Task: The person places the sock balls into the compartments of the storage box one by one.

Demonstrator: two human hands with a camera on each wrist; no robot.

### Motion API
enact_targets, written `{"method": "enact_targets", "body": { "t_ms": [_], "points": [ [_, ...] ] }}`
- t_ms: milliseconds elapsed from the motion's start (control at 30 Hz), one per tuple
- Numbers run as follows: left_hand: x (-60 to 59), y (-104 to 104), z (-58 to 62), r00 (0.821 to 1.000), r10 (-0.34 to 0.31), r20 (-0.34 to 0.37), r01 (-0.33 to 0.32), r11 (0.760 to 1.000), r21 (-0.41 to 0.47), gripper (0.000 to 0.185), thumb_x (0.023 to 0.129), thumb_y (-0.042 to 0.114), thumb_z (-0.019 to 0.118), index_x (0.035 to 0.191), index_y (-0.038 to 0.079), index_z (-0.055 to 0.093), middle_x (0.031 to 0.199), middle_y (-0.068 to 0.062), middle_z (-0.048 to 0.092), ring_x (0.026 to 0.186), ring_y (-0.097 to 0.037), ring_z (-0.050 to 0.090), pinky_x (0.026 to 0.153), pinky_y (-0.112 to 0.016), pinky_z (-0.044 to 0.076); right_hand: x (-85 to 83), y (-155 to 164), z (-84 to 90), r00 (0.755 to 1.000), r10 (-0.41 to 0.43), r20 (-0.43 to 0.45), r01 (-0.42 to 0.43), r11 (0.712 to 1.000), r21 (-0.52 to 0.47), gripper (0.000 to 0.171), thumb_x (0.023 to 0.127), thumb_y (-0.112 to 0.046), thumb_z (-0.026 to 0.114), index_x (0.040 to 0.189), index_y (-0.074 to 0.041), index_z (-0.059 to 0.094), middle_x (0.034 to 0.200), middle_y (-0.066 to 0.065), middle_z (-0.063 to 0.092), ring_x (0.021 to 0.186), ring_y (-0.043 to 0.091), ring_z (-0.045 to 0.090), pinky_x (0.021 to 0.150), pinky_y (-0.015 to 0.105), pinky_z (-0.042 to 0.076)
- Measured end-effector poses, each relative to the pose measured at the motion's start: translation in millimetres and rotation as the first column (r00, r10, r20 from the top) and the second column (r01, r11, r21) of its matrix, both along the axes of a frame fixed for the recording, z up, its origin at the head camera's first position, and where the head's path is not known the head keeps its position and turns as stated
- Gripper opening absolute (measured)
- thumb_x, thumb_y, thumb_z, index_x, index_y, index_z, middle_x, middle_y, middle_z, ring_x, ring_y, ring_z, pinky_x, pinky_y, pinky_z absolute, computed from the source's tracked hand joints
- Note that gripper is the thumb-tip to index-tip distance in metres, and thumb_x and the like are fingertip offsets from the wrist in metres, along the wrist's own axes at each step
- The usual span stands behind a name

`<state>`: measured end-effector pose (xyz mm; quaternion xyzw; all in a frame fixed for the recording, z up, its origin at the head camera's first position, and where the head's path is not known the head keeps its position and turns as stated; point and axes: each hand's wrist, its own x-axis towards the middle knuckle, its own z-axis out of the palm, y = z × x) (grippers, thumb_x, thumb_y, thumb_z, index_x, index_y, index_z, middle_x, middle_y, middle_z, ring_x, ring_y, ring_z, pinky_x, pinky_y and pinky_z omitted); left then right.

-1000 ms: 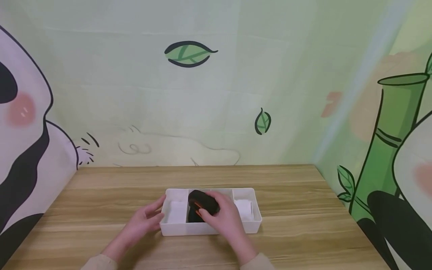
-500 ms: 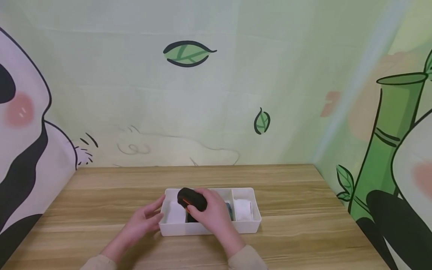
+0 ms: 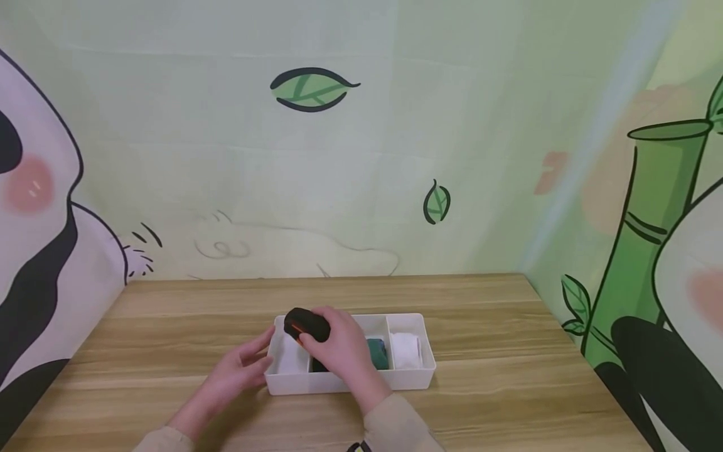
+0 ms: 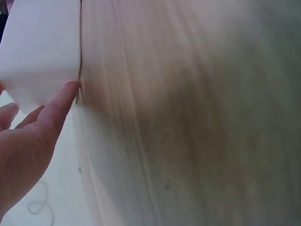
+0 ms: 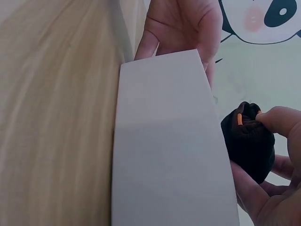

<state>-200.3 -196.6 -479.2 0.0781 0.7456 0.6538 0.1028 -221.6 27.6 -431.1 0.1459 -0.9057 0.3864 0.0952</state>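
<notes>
A white divided box [image 3: 395, 379] sits on the table. My right hand [image 3: 346, 351] grips a rolled black cloth bundle with orange marks, looking like a pair of socks [image 3: 307, 324], above the box's left part. Thumb and fingers are round the bundle in the right wrist view. With extended fingers, my left hand [image 3: 240, 369] touches the box's left end. A white folded cloth [image 3: 407, 350] lies in the right compartment. In the middle one are a teal cloth roll [image 3: 377, 354] and something black [image 3: 319, 366], partly hidden by my right hand. The left compartment holds something white [image 3: 290, 356].
The wooden table [image 3: 486, 351] runs back to a wall hanging [image 3: 361, 157] printed with leaves, pandas and bamboo. Bare wood surrounds the box on both sides and behind.
My right hand has lifted the black sock roll up and leftward from the middle compartment, and the teal roll has come into sight. My left hand stays at the box's end.
</notes>
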Motion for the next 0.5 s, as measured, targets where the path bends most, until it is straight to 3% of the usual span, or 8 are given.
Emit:
{"method": "enact_targets", "body": {
  "t_ms": [300, 500],
  "points": [
    [-0.6, -1, -0.4, 1.000, 0.001, -0.008, -0.001, 1.000, -0.005, 0.062, 0.099, 0.007, 0.058, 0.154, 0.008, 0.032, 0.158, -0.022, 0.023, 0.135, -0.046, 0.039, 0.091, -0.036, 0.055, -10.2, -13, 3.4, 1.000, -0.009, 0.000, 0.009, 0.998, 0.066, 0.042, 0.086, -0.036, 0.074, 0.121, -0.013, 0.067, 0.108, 0.005, 0.067, 0.096, 0.022, 0.060, 0.083, 0.036, 0.053],
    [-0.9, -1, 0.5, 1.000, 0.007, -0.001, -0.007, 1.000, -0.003, 0.061, 0.099, 0.007, 0.058, 0.154, 0.009, 0.032, 0.158, -0.022, 0.024, 0.134, -0.046, 0.039, 0.090, -0.035, 0.055, -11.9, -20, 3.7, 0.997, -0.046, 0.057, 0.040, 0.994, 0.102, 0.044, 0.086, -0.039, 0.074, 0.123, -0.015, 0.066, 0.107, 0.006, 0.065, 0.091, 0.021, 0.059, 0.078, 0.036, 0.053]
  ]
}}
